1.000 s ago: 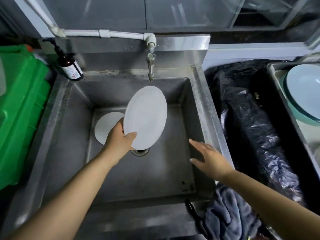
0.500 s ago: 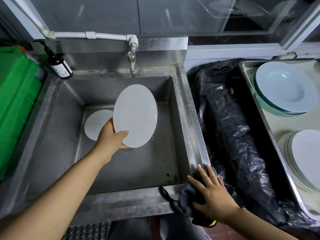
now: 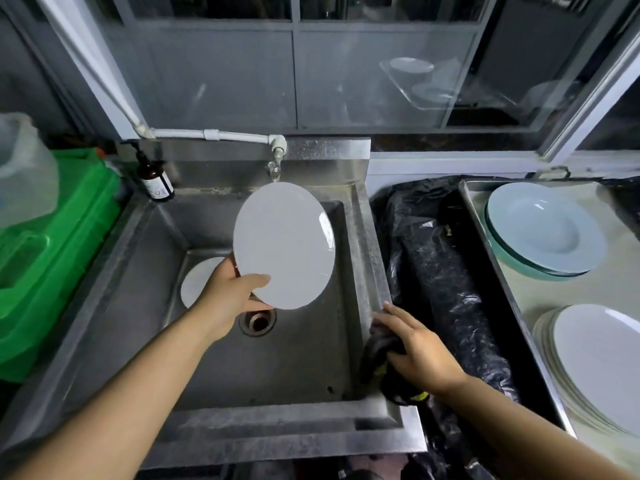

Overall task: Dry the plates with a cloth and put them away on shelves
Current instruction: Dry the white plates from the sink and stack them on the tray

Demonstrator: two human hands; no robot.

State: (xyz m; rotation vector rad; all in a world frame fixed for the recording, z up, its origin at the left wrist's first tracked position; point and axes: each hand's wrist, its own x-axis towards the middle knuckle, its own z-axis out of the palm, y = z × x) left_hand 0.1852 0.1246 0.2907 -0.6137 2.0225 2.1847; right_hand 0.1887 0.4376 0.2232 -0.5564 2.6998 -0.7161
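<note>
My left hand (image 3: 230, 299) grips a white plate (image 3: 285, 244) by its lower left rim and holds it tilted up over the steel sink (image 3: 114, 271). A second white plate (image 3: 195, 282) lies flat on the sink floor behind that hand. My right hand (image 3: 415, 348) holds a dark cloth (image 3: 381, 348) bunched at the sink's right rim, fingers stretched over it and thumb tucked under. A stack of white plates (image 3: 595, 362) and pale blue deep plates (image 3: 547, 226) sit on a tray (image 3: 485, 223) at the right.
A tap (image 3: 275, 161) hangs just behind the raised plate's top edge. A brown soap bottle (image 3: 156, 183) stands at the sink's back left corner, green crates (image 3: 52, 258) beside it. A black plastic bag (image 3: 436, 271) fills the gap between sink and tray. Glass cabinet doors (image 3: 381, 74) rise behind.
My right hand went from above the sink to the cloth at the sink's front right corner, took hold of it and lifted it along the right rim. The plate rose toward the tap.
</note>
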